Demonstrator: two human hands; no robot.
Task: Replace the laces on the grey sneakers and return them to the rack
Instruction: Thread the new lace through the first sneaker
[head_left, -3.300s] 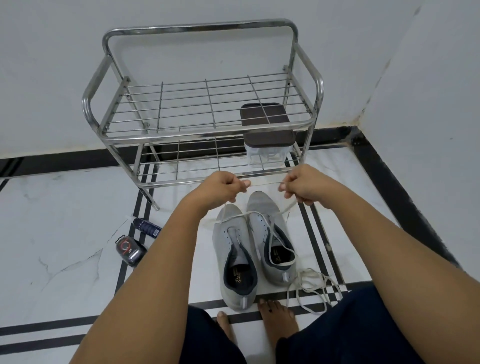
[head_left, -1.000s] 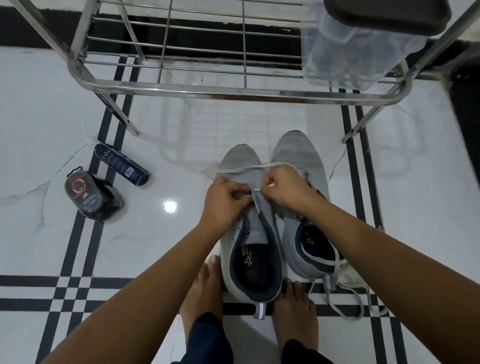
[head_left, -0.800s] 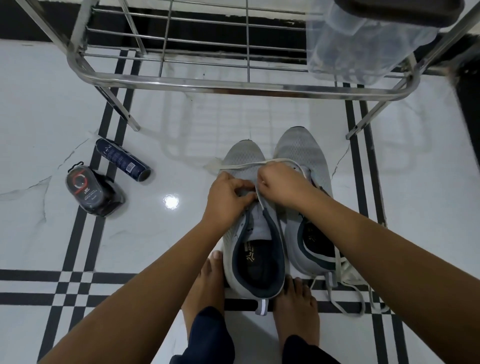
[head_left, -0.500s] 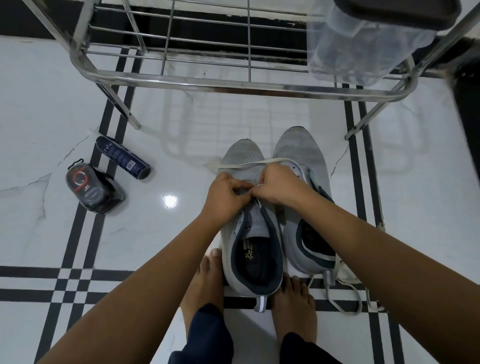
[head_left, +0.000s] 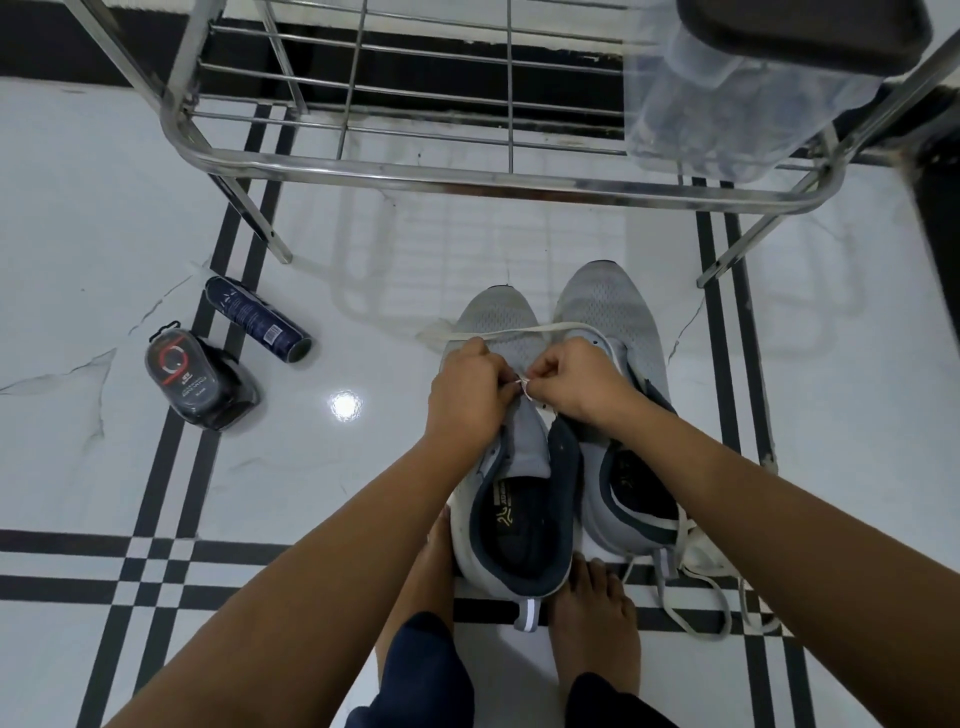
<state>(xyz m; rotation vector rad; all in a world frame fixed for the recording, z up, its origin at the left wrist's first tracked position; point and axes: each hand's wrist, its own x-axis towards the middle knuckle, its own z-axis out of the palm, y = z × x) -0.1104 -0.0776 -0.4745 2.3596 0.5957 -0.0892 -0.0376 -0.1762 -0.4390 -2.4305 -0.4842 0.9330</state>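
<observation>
Barely legible — gold logo (head_left: 506, 512) inside sneaker (head_left: 497, 319), barcode (head_left: 271, 332) on can (head_left: 244, 312).

Two grey sneakers: left sneaker (head_left: 498, 318), right sneaker (head_left: 609, 301). Two white laces: a lace (head_left: 519, 332) over the toes, a loose lace (head_left: 701, 619). One rack (head_left: 467, 179), one lidded container (head_left: 727, 104), one can (head_left: 254, 319), one packet (head_left: 192, 384), a left hand (head_left: 467, 395), a right hand (head_left: 582, 379), two bare feet (head_left: 597, 626)

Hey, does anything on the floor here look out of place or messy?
Yes. A dark spray can lies on its side left of the sneakers, beside a dark packaged item, and a loose lace sprawls tangled behind the right sneaker's heel.
</observation>
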